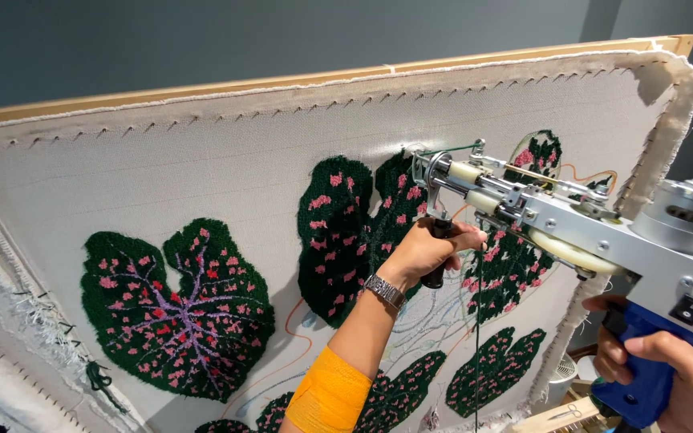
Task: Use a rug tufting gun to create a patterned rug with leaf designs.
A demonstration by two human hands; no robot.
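Left hand grips the black front handle of a tufting gun. Right hand clasps its blue grip, needle at the leaf-patterned cloth

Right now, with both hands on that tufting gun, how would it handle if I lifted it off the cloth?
The tufting gun looks rigid, with a metal body and probably rear-heavy, since the motor sits near the blue grip. The right hand and left hand both hold handles, suggesting two-handed weight. The green yarn is floppy and may snag.
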